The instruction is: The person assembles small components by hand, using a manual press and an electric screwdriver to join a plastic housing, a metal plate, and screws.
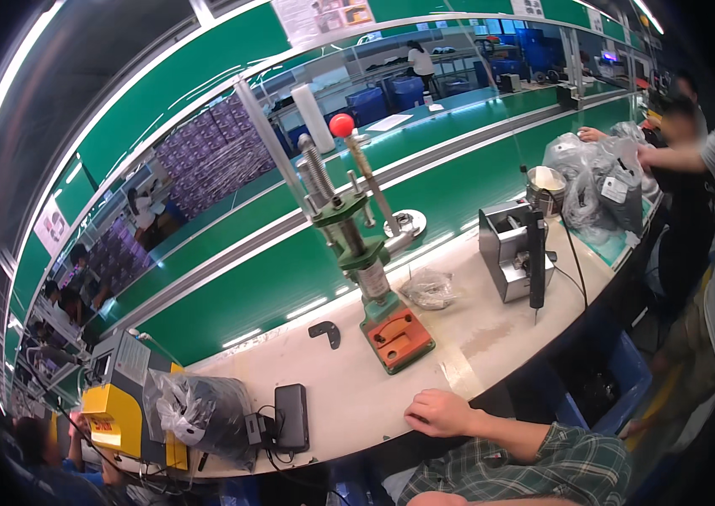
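Note:
My right hand (442,413) rests on the near edge of the pale workbench (357,396), fingers curled in, holding nothing. Its plaid-sleeved forearm (560,460) comes in from the lower right. Beyond the hand stands a manual lever press (361,253) with a green body, a red ball knob (341,125) and an orange base block (399,339). A small black angled part (325,332) lies left of the base. My left hand does not show.
A crumpled clear bag (429,288), a grey metal box (505,249) and a hanging black screwdriver (536,257) sit to the right. A black box (291,415), a bag of dark parts (201,409) and a yellow machine (117,415) are left. A green conveyor (425,194) runs behind. A co-worker (695,160) handles grey bags (598,177).

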### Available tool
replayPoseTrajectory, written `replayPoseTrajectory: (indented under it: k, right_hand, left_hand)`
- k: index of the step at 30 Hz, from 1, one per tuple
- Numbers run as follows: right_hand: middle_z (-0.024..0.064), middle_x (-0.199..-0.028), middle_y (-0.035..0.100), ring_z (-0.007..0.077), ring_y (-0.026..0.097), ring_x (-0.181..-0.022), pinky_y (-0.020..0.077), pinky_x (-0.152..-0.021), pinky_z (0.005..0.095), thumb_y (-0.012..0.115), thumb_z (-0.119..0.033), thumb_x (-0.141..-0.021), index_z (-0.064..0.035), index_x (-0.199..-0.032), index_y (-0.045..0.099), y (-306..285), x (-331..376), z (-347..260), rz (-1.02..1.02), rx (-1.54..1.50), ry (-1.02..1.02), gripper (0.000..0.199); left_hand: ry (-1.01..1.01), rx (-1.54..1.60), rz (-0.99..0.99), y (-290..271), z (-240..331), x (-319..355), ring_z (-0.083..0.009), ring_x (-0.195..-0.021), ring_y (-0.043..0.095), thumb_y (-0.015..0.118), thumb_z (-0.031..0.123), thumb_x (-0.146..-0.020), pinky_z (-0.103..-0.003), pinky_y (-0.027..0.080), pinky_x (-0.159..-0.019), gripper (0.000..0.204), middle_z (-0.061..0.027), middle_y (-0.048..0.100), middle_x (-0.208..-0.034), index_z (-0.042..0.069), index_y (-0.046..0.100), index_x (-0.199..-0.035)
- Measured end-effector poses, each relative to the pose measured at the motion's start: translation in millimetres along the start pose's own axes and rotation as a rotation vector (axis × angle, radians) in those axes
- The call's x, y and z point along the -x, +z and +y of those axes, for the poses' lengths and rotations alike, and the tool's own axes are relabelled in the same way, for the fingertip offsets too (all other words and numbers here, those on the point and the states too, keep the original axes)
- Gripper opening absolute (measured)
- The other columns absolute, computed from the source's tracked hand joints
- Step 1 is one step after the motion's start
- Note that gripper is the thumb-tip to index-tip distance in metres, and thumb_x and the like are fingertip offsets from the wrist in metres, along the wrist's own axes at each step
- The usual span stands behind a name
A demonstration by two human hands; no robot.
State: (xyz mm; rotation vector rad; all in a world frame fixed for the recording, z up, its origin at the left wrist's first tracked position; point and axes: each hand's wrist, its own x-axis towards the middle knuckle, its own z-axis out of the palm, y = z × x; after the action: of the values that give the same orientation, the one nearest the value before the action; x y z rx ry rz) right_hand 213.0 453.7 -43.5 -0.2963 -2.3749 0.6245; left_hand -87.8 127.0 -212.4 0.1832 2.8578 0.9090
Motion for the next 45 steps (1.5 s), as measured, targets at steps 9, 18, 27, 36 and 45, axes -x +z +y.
replayPoseTrajectory:
  k: [9, 18, 27, 36, 45]
  right_hand:
    - [0.0068, -0.102, 0.076, 0.0105, 0.070, -0.084, 0.0558, -0.073, 0.0296, 0.074, -0.024, -0.102, -0.0031, -0.122, 0.072, -18, 6, 8, -0.180, -0.579, 0.343, 0.029]
    - [0.0079, -0.101, 0.075, 0.0119, 0.073, -0.090, 0.0596, -0.081, 0.0267, 0.076, -0.009, -0.099, 0.0055, -0.135, 0.064, -32, -24, -28, 0.192, -1.148, 0.561, 0.042]
    - [0.0081, -0.093, 0.078, 0.0115, 0.070, -0.079, 0.0569, -0.071, 0.0313, 0.081, -0.013, -0.092, -0.0028, -0.125, 0.076, -75, -75, 86, 0.135, -0.595, 0.367, 0.035]
    - [0.0099, -0.107, 0.079, 0.0339, 0.068, -0.107, 0.0511, -0.100, 0.0439, 0.076, -0.026, -0.094, -0.0059, -0.105, 0.082, -68, -133, 130, -0.025, 0.092, 0.145, 0.025]
    - [0.0154, -0.169, 0.037, 0.0383, 0.022, -0.161, 0.0284, -0.124, 0.0553, 0.045, -0.061, -0.107, 0.0000, -0.162, 0.037, -62, -104, 114, -0.267, 0.423, 0.025, 0.083]
  left_hand:
    - [0.448, 0.739, 0.151, -67, 130, 85, -0.0254, -0.093, 0.074, 0.079, 0.021, -0.094, -0.040, 0.060, -0.083, 0.030, -0.0147, 0.077, -0.103, -0.005, 0.072, -0.106]
    - [0.485, 1.329, -0.268, 10, 334, 173, -0.0150, -0.095, 0.068, 0.072, 0.003, -0.101, -0.030, 0.055, -0.087, 0.018, -0.0065, 0.072, -0.104, -0.004, 0.066, -0.117]
    - [1.042, 0.853, -0.403, 3, 378, 87, -0.0288, -0.108, 0.068, 0.080, 0.001, -0.090, -0.038, 0.055, -0.099, 0.046, -0.0189, 0.066, -0.132, -0.001, 0.065, -0.133]
    - [1.521, 0.261, -0.167, 43, 389, 33, -0.0359, -0.116, 0.062, 0.080, 0.011, -0.087, -0.046, 0.053, -0.101, 0.033, -0.0140, 0.072, -0.125, 0.002, 0.077, -0.119]
    - [1.604, 0.247, -0.099, 32, 378, 50, -0.0406, -0.121, 0.064, 0.083, 0.018, -0.086, -0.048, 0.055, -0.102, 0.038, -0.0201, 0.068, -0.133, -0.006, 0.071, -0.114]
